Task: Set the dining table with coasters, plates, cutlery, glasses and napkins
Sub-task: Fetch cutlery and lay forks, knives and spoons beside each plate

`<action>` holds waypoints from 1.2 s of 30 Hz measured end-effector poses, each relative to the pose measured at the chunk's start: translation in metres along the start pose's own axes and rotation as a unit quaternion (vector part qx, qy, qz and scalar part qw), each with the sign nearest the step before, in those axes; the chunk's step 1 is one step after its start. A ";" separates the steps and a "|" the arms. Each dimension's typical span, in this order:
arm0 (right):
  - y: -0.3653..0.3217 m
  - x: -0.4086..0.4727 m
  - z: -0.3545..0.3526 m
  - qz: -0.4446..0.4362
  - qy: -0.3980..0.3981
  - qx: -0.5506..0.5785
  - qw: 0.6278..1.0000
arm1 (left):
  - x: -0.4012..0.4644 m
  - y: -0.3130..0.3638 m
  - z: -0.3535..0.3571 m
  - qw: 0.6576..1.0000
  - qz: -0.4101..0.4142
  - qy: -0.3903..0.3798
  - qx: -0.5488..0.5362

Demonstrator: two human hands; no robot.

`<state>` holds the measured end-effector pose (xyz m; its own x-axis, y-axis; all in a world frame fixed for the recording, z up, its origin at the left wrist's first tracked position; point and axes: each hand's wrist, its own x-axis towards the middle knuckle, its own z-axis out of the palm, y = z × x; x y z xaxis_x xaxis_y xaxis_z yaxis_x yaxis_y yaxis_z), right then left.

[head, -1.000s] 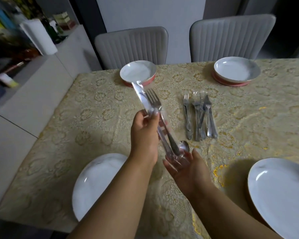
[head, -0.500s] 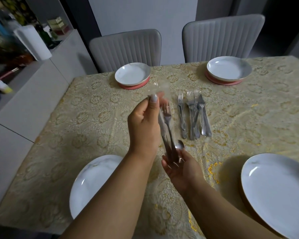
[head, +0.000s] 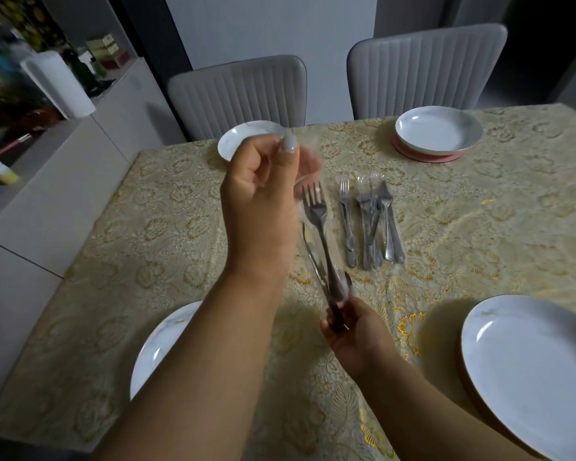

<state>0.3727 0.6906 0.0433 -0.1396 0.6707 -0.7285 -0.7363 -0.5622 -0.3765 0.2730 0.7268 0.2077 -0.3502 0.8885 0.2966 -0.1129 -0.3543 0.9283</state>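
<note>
Hands pulling a clear wrapper off cutlery above a half-set dining table.

On the counter at far left stands a paper towel roll (head: 59, 84). The near left plate (head: 160, 344) lies partly under the left forearm. The left hand (head: 263, 194), raised over the tablecloth (head: 147, 227), pinches a blurred clear wrapper (head: 308, 168) between thumb and curled fingers. Just right, a fork (head: 316, 211) points upward, its handle gripped with other cutlery by the curled fingers of the right hand (head: 356, 331). More cutlery (head: 369, 224) lies mid-table. A far plate (head: 438, 129) sits on a pink coaster (head: 426, 156); another plate (head: 532, 371) lies near right.
</note>
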 end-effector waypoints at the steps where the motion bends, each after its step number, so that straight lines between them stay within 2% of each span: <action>1: -0.001 0.000 -0.001 -0.003 -0.007 -0.011 1.000 | 0.002 0.004 0.001 1.000 -0.002 -0.002 0.000; 4: -0.002 0.001 -0.003 -0.012 -0.034 -0.034 0.999 | 0.007 0.013 0.004 0.999 0.021 -0.022 0.035; 8: -0.005 0.002 0.002 -0.019 -0.059 -0.051 0.997 | 0.005 0.019 0.011 0.991 0.027 -0.088 0.101; 11: -0.007 0.002 0.004 -0.020 -0.062 -0.068 0.996 | 0.006 0.020 0.013 0.995 0.001 -0.068 0.078; 16: -0.012 0.001 -0.001 -0.058 -0.031 -0.142 0.988 | 0.009 0.019 0.008 0.999 -0.011 -0.038 0.033; 20: -0.014 0.001 -0.004 -0.090 -0.001 -0.201 0.975 | 0.014 0.015 0.011 0.993 -0.078 -0.077 0.031; 24: -0.011 0.003 -0.004 -0.172 0.039 -0.302 0.937 | 0.015 -0.007 0.003 0.988 -0.107 -0.074 0.078; 26: -0.012 0.003 -0.003 -0.198 0.057 -0.317 0.926 | 0.010 -0.019 -0.004 0.980 -0.149 -0.087 0.099; 29: -0.013 0.005 -0.003 -0.208 0.082 -0.315 0.923 | 0.004 -0.038 -0.011 0.973 -0.213 -0.062 0.070; 32: -0.010 0.009 -0.008 -0.211 0.100 -0.310 0.922 | 0.012 -0.056 -0.016 0.975 -0.190 0.000 0.114; 36: -0.006 0.010 -0.007 -0.233 0.085 -0.319 0.915 | 0.033 -0.071 -0.022 0.977 -0.175 0.068 0.105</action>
<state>0.3806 0.6977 0.0339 0.2362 0.8553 -0.4612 -0.1459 -0.4381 -0.8870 0.2492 0.7753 0.1470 -0.4459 0.8927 -0.0655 -0.0599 0.0433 0.9973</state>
